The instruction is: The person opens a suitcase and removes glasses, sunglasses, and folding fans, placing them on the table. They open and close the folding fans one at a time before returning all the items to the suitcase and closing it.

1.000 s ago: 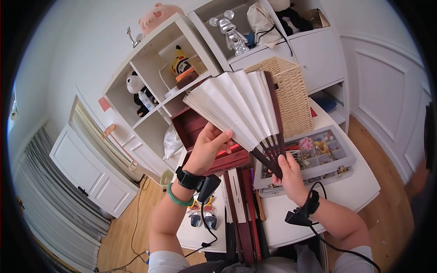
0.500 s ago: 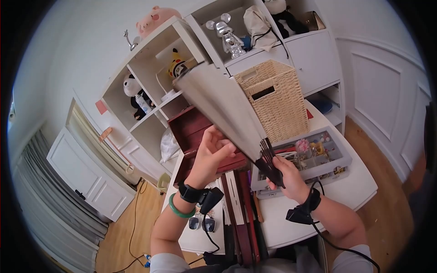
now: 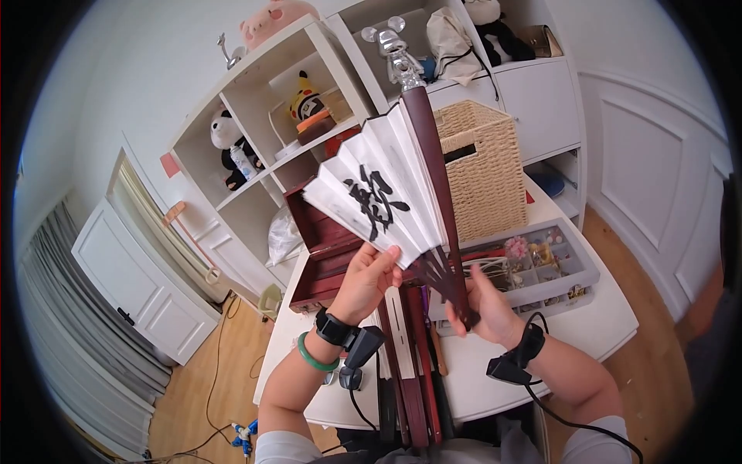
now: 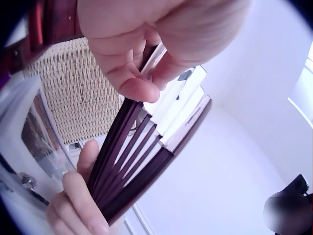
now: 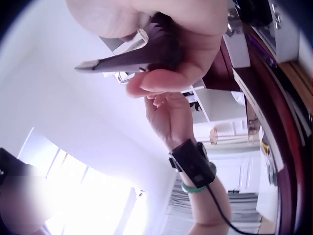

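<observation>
A partly spread folding fan (image 3: 394,166) of white paper, with dark brown ribs and a black brushed character, is held up over the table. My left hand (image 3: 365,284) pinches its lower left edge between thumb and fingers. At the pivot end, my right hand (image 3: 495,313) grips the gathered ribs, its thumb raised beside the guard stick. The left wrist view shows the fan's dark ribs (image 4: 129,152) running down between the two hands. Seen from the right wrist, the brown pivot end (image 5: 156,51) sits within the curled fingers. Below, several closed fans (image 3: 413,363) lie side by side on the table.
On the white table (image 3: 510,379) stand an open dark red case (image 3: 309,286), a woven basket (image 3: 487,185) and a grey compartment box (image 3: 583,259) of trinkets. Sunglasses (image 3: 350,377) lie by the left wrist. White shelves (image 3: 259,81) with plush toys rise behind.
The fan has turned over from its blank white side to the side with the black character. My left hand, loose beside the fan half a second ago, now pinches its edge.
</observation>
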A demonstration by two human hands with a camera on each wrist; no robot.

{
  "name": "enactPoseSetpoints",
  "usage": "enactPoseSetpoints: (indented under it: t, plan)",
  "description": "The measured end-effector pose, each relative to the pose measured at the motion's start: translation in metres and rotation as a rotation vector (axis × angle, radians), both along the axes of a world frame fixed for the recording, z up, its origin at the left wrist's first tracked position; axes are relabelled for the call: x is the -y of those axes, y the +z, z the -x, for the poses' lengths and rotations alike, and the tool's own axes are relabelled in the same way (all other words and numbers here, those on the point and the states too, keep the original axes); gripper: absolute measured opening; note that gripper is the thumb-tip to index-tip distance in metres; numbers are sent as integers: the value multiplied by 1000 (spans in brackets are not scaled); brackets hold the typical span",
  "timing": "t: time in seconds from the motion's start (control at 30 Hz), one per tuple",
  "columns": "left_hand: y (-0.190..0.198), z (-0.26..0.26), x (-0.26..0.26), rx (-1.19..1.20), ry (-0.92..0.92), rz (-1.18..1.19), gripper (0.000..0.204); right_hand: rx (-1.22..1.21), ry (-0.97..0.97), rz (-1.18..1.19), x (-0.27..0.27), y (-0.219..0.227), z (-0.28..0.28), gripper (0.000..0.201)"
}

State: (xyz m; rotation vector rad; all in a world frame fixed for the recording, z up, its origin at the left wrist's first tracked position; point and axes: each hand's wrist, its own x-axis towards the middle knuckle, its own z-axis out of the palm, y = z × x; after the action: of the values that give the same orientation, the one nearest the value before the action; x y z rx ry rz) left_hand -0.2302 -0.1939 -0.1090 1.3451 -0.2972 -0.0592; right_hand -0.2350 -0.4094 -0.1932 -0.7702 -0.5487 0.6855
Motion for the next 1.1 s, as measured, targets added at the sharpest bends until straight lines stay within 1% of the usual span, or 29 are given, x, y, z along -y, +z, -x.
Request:
enactPoseSetpoints:
  t: [0.03, 0.07, 0.1, 0.17, 0.2, 0.23, 0.3, 0.33, 0.37, 0.4, 0.43, 0.5, 0.53, 0.6, 0.63, 0.7, 0.8, 0.9, 1.1]
  plan:
    - [1, 0, 0, -1, 2, 3, 17, 32, -210, 24, -2, -1, -2, 62]
    - [2, 0, -1, 58, 47, -7, 17, 120, -213, -16, 1, -5, -6, 53]
    - [3, 0, -1, 117, 92, -18, 17, 119, -211, -13, -2, -8, -7, 53]
    - [4, 3, -3, 111, 99, -19, 18, 455, -525, 266, -8, -12, -6, 33]
    - [5, 4, -4, 81, 71, -43, 19, 432, -575, 363, -7, -10, -4, 22]
    - [5, 5, -5, 51, 42, -68, 19, 433, -573, 363, -7, -10, -5, 22]
    - [6, 7, -7, 48, 31, -85, 19, 588, -602, 446, -5, -14, -9, 24]
    - [7, 8, -7, 45, 19, -103, 20, 588, -601, 448, -5, -14, -10, 24]
    - [8, 10, -7, 44, 20, -101, 20, 575, -559, 388, -5, -14, -13, 23]
    - [9, 12, -6, 72, 20, -163, 20, 559, -517, 327, -4, -13, -14, 22]
    - [10, 13, -6, 99, 21, -225, 20, 559, -517, 329, -2, -8, -12, 22]
    - [12, 14, -11, 100, -1, -190, 20, 264, -428, 343, 4, 4, -3, 19]
    - [13, 14, -13, 100, -22, -156, 21, 261, -428, 344, 5, 4, -5, 19]
    - [12, 14, -15, 104, -3, -118, 21, 106, -466, 183, 6, 1, -10, 18]
    - [11, 13, -16, 110, 17, -79, 22, 106, -469, 185, 7, 0, -13, 18]
    - [7, 9, -23, 110, 8, -74, 20, -37, -580, -17, 8, -2, -17, 20]
    - [-5, 2, -29, 48, 79, -63, 14, -81, -648, -47, 6, 0, -16, 20]
    - [-15, 2, -34, -1, 59, 5, 14, -100, -693, -87, 5, -2, -18, 19]
    - [-20, 5, -39, -23, 44, 34, 15, -85, -711, -99, 4, -5, -19, 19]
